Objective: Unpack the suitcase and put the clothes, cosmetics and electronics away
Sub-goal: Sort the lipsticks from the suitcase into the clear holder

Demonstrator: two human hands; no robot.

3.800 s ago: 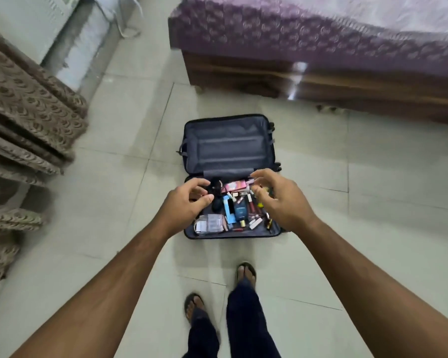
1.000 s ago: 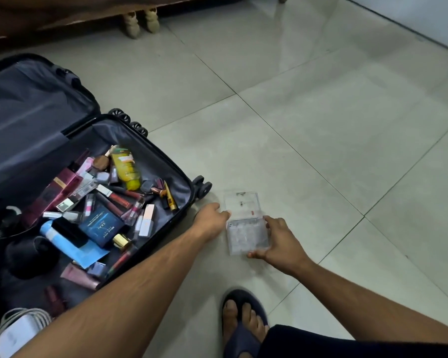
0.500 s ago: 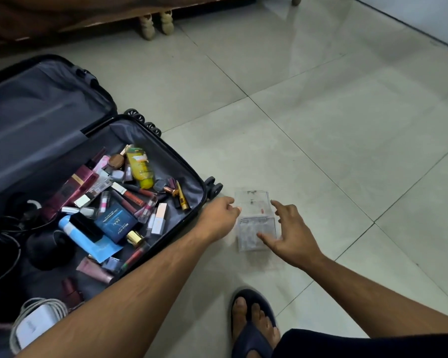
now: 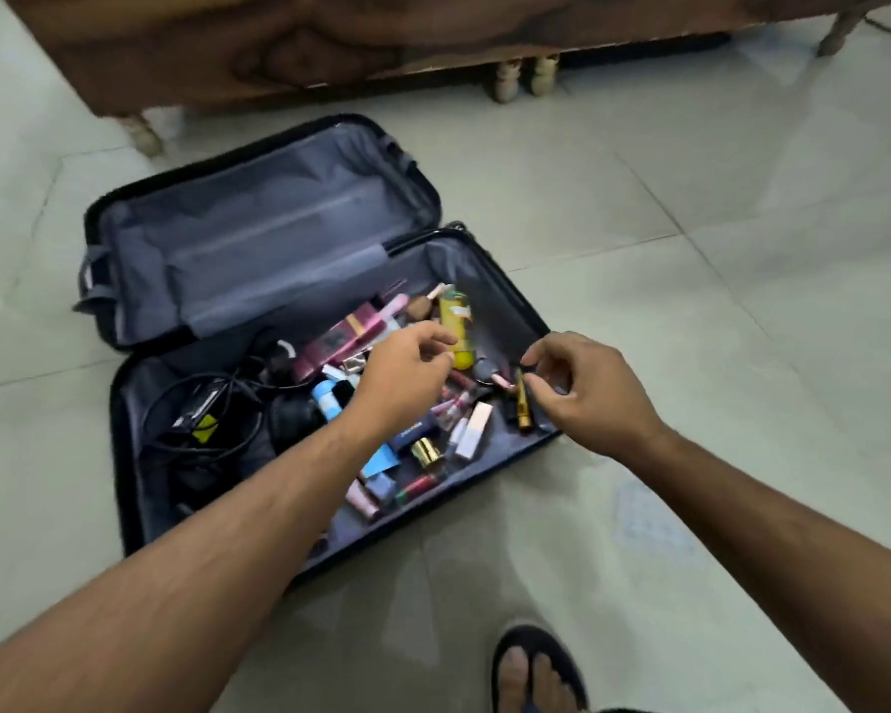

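The dark suitcase (image 4: 120,455) lies open on the tiled floor, its grey-lined lid (image 4: 258,239) flat and bare. Its lower half holds several cosmetics: a yellow bottle (image 4: 456,321), pink boxes (image 4: 338,342), lipsticks, and a black and gold tube (image 4: 523,410). Black cables and chargers (image 4: 212,403) fill the left side. My left hand (image 4: 407,375) hovers over the cosmetics near the yellow bottle, fingers loosely curled and holding nothing. My right hand (image 4: 585,391) hangs over the suitcase's right rim beside the gold tube, fingers bent, nothing visible in them.
A clear plastic box (image 4: 649,517) lies on the floor right of the suitcase, under my right forearm. A wooden bed frame (image 4: 330,43) on short legs stands just behind the suitcase. My sandalled foot (image 4: 536,671) is at the bottom edge.
Both hands have left the clear box on the floor and swung left over the suitcase's cosmetics. My view has turned back to the suitcase.
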